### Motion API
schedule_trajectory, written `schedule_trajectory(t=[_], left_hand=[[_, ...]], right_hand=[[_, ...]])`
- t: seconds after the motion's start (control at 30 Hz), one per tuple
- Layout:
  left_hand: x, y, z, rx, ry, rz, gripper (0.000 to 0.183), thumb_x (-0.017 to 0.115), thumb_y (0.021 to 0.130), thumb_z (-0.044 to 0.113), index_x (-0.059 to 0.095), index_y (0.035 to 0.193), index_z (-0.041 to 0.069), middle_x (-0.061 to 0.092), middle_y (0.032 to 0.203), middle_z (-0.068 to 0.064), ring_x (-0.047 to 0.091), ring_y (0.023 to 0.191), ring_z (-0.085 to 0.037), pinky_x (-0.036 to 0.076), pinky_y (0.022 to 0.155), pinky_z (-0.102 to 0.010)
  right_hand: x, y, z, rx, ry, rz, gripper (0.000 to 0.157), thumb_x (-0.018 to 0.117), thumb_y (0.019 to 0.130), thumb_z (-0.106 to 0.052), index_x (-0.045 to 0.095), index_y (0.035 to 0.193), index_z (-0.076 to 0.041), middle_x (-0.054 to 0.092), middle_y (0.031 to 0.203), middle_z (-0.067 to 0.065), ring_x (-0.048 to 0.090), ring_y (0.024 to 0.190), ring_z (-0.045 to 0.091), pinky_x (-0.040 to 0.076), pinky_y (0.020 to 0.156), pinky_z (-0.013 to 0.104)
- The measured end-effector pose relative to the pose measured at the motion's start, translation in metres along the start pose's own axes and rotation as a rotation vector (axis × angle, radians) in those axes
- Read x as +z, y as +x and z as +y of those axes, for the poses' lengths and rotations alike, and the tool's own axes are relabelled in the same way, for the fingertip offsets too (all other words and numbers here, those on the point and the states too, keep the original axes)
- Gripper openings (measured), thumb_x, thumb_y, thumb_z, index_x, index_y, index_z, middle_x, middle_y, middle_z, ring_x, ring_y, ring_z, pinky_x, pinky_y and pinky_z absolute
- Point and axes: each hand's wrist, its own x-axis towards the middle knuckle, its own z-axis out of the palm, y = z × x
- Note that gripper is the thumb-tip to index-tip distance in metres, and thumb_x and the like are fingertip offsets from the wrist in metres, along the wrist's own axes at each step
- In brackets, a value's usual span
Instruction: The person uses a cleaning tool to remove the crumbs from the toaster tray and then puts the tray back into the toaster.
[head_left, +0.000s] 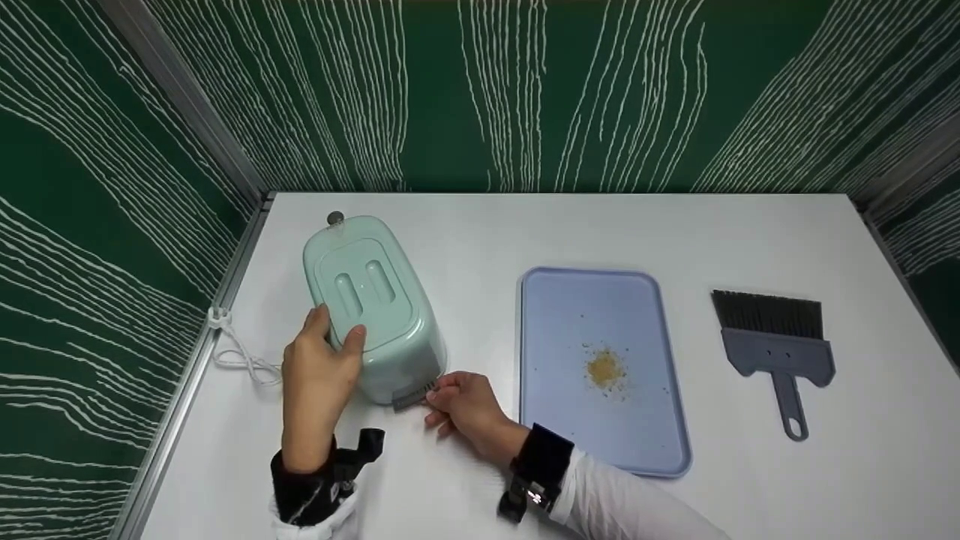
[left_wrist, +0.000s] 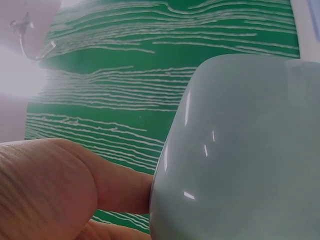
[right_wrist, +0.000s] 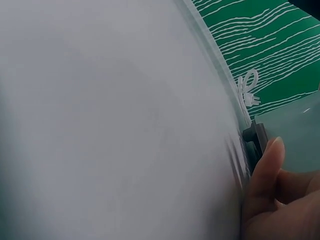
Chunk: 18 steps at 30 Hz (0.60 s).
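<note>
A mint-green toaster [head_left: 379, 300] with two long slot shapes on top stands at the left of the white table. My left hand [head_left: 321, 379] holds its near left corner, the thumb on top and fingers at the side; the left wrist view shows the thumb against the glossy shell [left_wrist: 230, 150]. At the toaster's near bottom edge, my right hand [head_left: 472, 409] pinches a grey ridged crumb tray [head_left: 409, 398]. Up close in the right wrist view, the crumb tray's dark end [right_wrist: 260, 136] sits at my thumb, partly hidden by it.
A pale blue tray [head_left: 555, 315] with a small heap of yellowish crumbs [head_left: 604, 368] lies right of the toaster. Farther right is a grey brush [head_left: 776, 356] with dark bristles. A white power cord [head_left: 238, 349] lies by the table's left edge.
</note>
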Motion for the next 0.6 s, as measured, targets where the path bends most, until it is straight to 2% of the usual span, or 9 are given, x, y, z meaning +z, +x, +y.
schedule_trajectory(t=[0.3,0.6], left_hand=[[-0.0023,-0.0004,0.0000,0.007,0.014,0.003,0.064,0.067,0.100,0.013,0.040,0.147,-0.021,0.040,0.153,-0.038,0.045,0.139,-0.050,0.043,0.112,-0.059],[-0.0015,-0.0002,0.0001,-0.005,0.020,-0.005,0.065,0.067,0.100,0.016,0.040,0.147,-0.021,0.038,0.154,-0.038,0.044,0.140,-0.050,0.041,0.114,-0.058]], right_hand=[[0.0022,0.0021,-0.0015,0.009,0.015,0.008,0.014,0.065,0.097,0.006,0.056,0.106,0.001,0.075,0.086,0.011,0.069,0.060,0.012,0.052,0.046,0.023],[-0.0009,0.0070,-0.0037,0.032,0.032,-0.035,0.014,0.063,0.097,0.009,0.055,0.105,0.001,0.072,0.084,0.008,0.072,0.067,0.014,0.057,0.054,0.024]])
